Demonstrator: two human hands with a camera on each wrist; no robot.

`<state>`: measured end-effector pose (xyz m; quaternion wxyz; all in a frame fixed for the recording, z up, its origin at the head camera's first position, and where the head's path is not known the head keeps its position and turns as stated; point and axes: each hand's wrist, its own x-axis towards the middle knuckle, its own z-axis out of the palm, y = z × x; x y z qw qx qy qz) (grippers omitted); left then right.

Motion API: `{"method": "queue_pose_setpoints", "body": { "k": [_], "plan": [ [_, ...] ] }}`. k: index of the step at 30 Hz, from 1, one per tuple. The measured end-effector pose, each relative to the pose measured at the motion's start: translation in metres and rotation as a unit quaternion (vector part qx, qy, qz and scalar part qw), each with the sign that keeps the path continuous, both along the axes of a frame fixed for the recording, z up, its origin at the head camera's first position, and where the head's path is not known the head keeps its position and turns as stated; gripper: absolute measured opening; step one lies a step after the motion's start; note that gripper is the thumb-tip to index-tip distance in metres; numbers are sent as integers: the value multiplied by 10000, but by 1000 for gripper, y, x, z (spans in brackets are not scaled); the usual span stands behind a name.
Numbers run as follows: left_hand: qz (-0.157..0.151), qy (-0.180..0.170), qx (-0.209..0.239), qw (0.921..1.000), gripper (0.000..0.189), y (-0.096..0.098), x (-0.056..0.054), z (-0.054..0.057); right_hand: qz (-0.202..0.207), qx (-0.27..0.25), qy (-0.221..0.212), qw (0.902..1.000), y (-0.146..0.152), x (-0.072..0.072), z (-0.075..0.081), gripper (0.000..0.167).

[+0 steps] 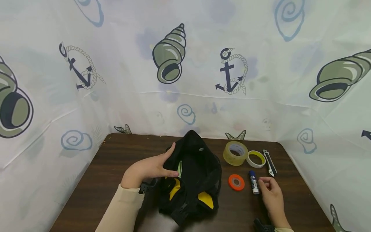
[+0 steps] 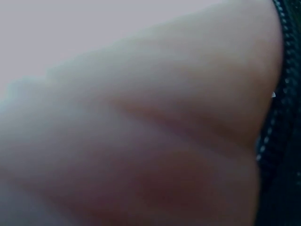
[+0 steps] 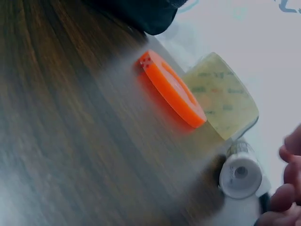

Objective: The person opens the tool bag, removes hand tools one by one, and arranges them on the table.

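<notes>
A black zippered bag (image 1: 200, 167) with yellow patches stands on the table with its mouth gaping. My left hand (image 1: 145, 169) grips its left side, the thumb laid over the edge and some fingers hidden by the fabric. In the left wrist view the blurred left hand (image 2: 141, 122) fills most of the picture, beside a dark zipper (image 2: 277, 103). Just right of a glue stick (image 1: 253, 182) with a blue cap is my right hand (image 1: 272, 196), its fingers loosely bent and nothing in them. The right wrist view shows these fingertips (image 3: 284, 195) close beside the glue stick (image 3: 241, 174).
Left of the glue stick lies an orange tape roll (image 1: 236, 182). Behind are a clear packing tape roll (image 1: 232, 160), a smaller white tape roll (image 1: 255, 165) and a utility knife (image 1: 270, 163). A patterned curtain (image 1: 203, 64) surrounds the brown table (image 1: 95, 180).
</notes>
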<state>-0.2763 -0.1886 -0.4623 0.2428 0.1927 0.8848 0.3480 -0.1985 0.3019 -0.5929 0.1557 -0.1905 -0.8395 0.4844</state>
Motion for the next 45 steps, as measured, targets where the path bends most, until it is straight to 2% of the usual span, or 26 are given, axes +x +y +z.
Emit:
{"method": "queue_pose_setpoints", "body": {
  "k": [3,6,11,14,18,20,25,28,33,40,45],
  "plan": [
    [-33,17,22,10000,123,1,0,0,-299,-4,515,9982,-7,4,7,18],
    [-45,14,69,10000,123,1,0,0,-317,-355,974,9941,-21,10,22,15],
    [0,-12,108,9999,124,-1,1,1,311,-1163,1370,9832,-51,17,52,14],
    [28,-9,112,9999,124,-3,2,2,831,-1183,1383,9798,-69,20,70,13],
    [38,14,117,9999,123,-3,0,0,1565,-991,1197,9754,-93,24,95,11],
    [23,25,100,9999,123,-2,0,0,2019,-958,1169,9677,-104,25,107,10],
    [21,18,43,10000,122,-3,0,1,3250,-854,1154,9348,-134,19,135,10],
    [20,-22,92,10000,123,-2,2,3,3729,-786,935,9198,-150,15,149,12],
    [25,-51,173,9998,124,-1,3,3,4179,-679,472,9047,-174,5,163,15],
    [8,-39,153,9999,126,-1,1,1,4641,-646,-300,8829,-199,-21,167,21],
    [-63,-7,107,9999,125,0,0,2,4507,-743,-708,8868,-210,-37,162,25]
  ]
}}
